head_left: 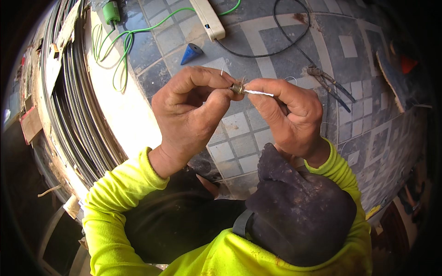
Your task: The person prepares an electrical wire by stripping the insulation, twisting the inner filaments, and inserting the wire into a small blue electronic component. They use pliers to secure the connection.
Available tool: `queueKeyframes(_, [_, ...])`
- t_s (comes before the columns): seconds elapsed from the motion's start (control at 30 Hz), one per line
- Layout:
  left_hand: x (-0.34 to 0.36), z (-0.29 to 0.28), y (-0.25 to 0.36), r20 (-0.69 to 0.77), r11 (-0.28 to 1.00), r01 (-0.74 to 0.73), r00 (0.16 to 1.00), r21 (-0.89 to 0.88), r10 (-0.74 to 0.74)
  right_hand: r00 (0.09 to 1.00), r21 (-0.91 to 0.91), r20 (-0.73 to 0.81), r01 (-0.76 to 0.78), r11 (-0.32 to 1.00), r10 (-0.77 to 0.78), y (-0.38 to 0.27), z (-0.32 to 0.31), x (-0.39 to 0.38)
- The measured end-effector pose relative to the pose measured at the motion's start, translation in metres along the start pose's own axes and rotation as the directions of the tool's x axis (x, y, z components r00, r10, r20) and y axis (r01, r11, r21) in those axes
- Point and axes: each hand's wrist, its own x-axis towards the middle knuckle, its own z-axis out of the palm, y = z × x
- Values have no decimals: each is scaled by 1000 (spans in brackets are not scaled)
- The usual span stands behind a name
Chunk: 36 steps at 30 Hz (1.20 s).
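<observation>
Taking the small metal spring (236, 87) held at the middle of the view as the landmark: far to its left, a big coil of dark wire (76, 106) curves along the edge of a pale slab. Up and left of the spring, a thin green cable (120, 46) lies in loose loops on the tiled floor (239, 138), running to a green plug (110, 12) at the top. Just above-left of the spring sits a small blue cone (190, 53), and above that a white power strip (208, 18).

The left hand (189, 115) is curled closed, thumb and fingertips pinched on the spring's left end. The spring is held in the air above the floor, between the two hands. The right hand (287, 115), immediately right of it, is also curled closed, pinching a thin white wire (258, 93) that leads out of the spring's right end and across the forefinger. Most of the wire is hidden inside that hand's grip.

Right and slightly above the spring, a pair of pliers (329, 83) lies on the tiles, with a black cable (281, 37) looping above them. Below the hands, a dark cloth-covered knee (299, 211) and yellow-green sleeves (115, 202) cover the lower floor.
</observation>
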Motion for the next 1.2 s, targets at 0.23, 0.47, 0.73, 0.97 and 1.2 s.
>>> queueKeyframes(0.23, [2, -4, 2, 34, 988, 143, 989, -65, -141, 971, -274, 76, 239, 932, -226, 2, -6, 4])
queueKeyframes(0.47, [2, -7, 5, 68, 980, 192, 980, -48, -189, 965, -233, 117, 256, 938, -235, 0, -10, 5])
queueKeyframes(0.73, [2, -9, 4, 112, 952, 303, 948, -45, -296, 961, -365, 145, 272, 890, -234, -8, -11, 5])
queueKeyframes(0.97, [5, -10, 4, 160, 914, 388, 916, -123, -368, 965, -276, 86, 260, 925, -246, 2, -6, 0])
queueKeyframes(1.2, [2, -5, 3, 88, 925, 369, 928, -88, -362, 955, -536, 230, 283, 795, -186, -11, -13, -3])
